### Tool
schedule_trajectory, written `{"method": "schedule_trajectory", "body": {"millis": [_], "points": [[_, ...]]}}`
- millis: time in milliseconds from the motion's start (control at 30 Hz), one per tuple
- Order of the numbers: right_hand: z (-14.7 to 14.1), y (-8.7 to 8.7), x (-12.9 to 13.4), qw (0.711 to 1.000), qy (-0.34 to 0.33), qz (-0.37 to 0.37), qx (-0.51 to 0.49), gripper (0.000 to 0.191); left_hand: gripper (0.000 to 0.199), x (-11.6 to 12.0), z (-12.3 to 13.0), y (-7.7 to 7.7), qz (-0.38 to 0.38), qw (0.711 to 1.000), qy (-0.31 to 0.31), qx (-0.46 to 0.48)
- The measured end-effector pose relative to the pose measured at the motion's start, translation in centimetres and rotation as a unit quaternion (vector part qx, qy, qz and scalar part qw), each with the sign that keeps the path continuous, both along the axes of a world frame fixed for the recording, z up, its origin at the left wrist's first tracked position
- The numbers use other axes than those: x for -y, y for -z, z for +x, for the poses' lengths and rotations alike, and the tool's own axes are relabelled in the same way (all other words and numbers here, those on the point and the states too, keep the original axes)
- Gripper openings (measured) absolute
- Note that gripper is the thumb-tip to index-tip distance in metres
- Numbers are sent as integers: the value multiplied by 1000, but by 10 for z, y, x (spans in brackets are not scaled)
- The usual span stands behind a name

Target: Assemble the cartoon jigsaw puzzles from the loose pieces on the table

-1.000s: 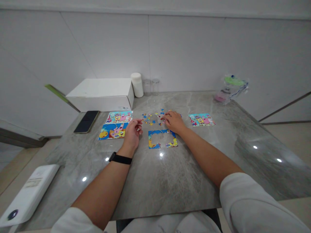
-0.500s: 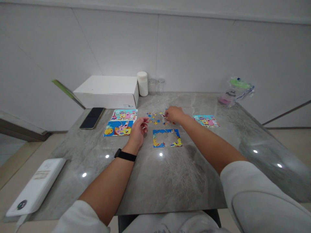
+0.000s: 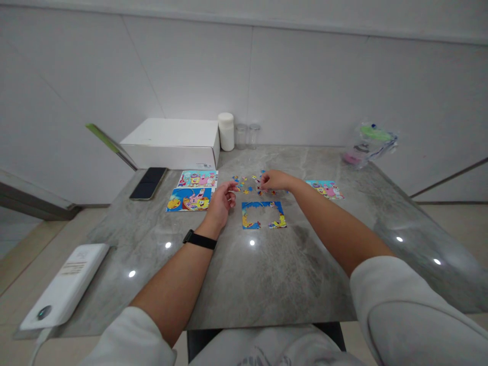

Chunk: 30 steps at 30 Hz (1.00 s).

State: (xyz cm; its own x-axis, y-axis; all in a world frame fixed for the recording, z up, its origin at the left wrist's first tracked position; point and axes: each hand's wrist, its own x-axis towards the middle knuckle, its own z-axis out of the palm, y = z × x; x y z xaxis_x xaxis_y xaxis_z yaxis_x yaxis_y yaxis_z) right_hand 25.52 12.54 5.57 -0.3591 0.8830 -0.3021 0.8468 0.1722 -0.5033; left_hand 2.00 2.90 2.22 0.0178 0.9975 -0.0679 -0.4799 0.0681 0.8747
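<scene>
A puzzle border, blue and yellow with a bare middle and a gap in its lower edge, lies on the grey table. Behind it are several loose puzzle pieces. My right hand is over their right side, fingertips pinched down among them; whatever is between the fingers is too small to name. Left of the pieces, my left hand hovers with curled fingers, and whether it holds anything cannot be made out. Beside it lie a blue picture card and a lighter one. Another card is partly behind my right forearm.
A dark phone and a white power bank with a cable lie at the left. Along the back stand a white box, a white bottle and two clear jars. A plastic bag sits back right.
My right hand has shifted slightly and its fingers now point down more at the pieces. The left hand stays nearly still. The whole view has moved a little.
</scene>
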Motion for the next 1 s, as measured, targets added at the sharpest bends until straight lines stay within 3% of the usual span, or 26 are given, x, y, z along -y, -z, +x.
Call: {"method": "schedule_trajectory", "body": {"millis": [67, 167, 300, 400, 567, 800, 900, 1000], "points": [[8, 5, 16, 988, 21, -15, -155, 18, 36, 0, -1, -1, 8, 1000, -3, -2], [17, 10, 48, 946, 40, -19, -320, 31, 37, 4, 1, 1, 31, 999, 7, -35], [22, 13, 91, 906, 89, -35, -413, 40, 33, 15, 11, 7, 86, 982, 57, -156], [21, 19, 113, 879, 119, -21, -462, 42, 28, 25, 19, 10, 172, 942, 56, -283], [9, 29, 131, 855, 107, -5, -507, 43, 23, 37, 27, 10, 260, 884, 67, -381], [-2, 41, 138, 858, 87, -54, -504, 41, 21, 41, 29, 8, 267, 879, 75, -387], [0, 46, 136, 867, 86, 11, -491, 33, 20, 39, 28, 8, 264, 886, 69, -374], [3, 48, 137, 883, 66, 147, -442, 24, 21, 39, 26, 8, 247, 897, 66, -360]]}}
